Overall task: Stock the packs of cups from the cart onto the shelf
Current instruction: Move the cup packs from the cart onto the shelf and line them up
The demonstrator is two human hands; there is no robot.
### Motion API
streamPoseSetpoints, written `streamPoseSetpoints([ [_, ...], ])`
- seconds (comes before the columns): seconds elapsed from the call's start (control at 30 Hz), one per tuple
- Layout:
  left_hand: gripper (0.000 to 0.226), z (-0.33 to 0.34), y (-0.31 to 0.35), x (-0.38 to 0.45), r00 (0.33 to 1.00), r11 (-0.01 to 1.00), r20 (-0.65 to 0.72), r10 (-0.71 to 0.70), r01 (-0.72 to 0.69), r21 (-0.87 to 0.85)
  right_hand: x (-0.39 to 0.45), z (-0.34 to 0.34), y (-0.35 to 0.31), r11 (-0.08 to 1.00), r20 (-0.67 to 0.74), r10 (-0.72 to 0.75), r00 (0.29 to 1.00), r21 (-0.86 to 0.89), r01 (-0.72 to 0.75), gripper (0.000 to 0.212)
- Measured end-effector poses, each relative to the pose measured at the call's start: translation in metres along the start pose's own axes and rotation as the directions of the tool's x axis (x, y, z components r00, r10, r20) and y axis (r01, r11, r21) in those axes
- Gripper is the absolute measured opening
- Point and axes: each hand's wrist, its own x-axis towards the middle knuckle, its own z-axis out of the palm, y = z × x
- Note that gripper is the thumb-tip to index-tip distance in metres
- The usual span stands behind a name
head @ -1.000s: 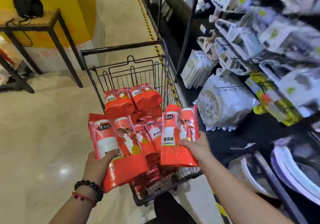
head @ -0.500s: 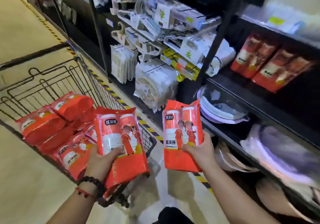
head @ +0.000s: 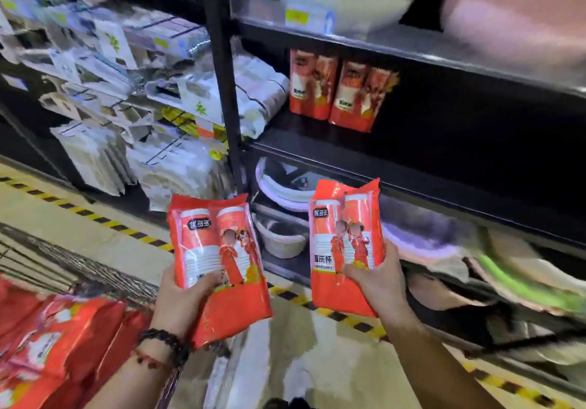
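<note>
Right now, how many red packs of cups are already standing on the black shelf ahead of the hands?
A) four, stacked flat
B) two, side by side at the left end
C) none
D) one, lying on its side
B: two red packs of cups stand upright, side by side, at the left end of the black shelf, while the left hand and right hand each hold one more.

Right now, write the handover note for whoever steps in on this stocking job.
Left hand: grips one red pack upright.
Right hand: grips a second pack upright, in front of the lower shelves.
Done: two matching packs already stand side by side on the black shelf, with open space to their right.
Left: set both held packs beside those two, then return to the cart at lower left, where more packs remain.
</note>
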Motion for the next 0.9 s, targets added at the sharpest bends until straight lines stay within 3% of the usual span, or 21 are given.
streamPoseSetpoints([
  [0.3,0.027,0.083,0.042,0.035,0.995,0.997,0.054,0.079,-0.080,0.019,0.057,-0.057,-0.015,0.985,-0.092,-0.039,0.995,0.167,0.054,0.077],
  [0.4,0.049,0.096,0.052,0.054,0.990,0.993,0.089,0.110,-0.113,0.026,0.069,-0.064,-0.026,0.976,-0.127,-0.068,0.990,0.196,0.092,0.078],
  [0.47,0.065,0.104,0.064,0.065,0.989,0.994,0.099,0.108,-0.111,0.023,0.077,-0.064,-0.033,0.972,-0.142,-0.068,0.987,0.212,0.098,0.079],
  [0.67,0.076,0.126,0.091,0.126,0.973,0.985,0.164,0.160,-0.168,0.036,0.110,-0.045,-0.060,0.969,-0.195,-0.088,0.977,0.210,0.129,0.086],
  [0.9,0.089,0.145,0.124,0.208,0.922,0.967,0.294,0.253,-0.232,-0.104,0.160,-0.005,-0.100,0.957,-0.292,-0.131,0.947,0.211,0.198,0.081],
])
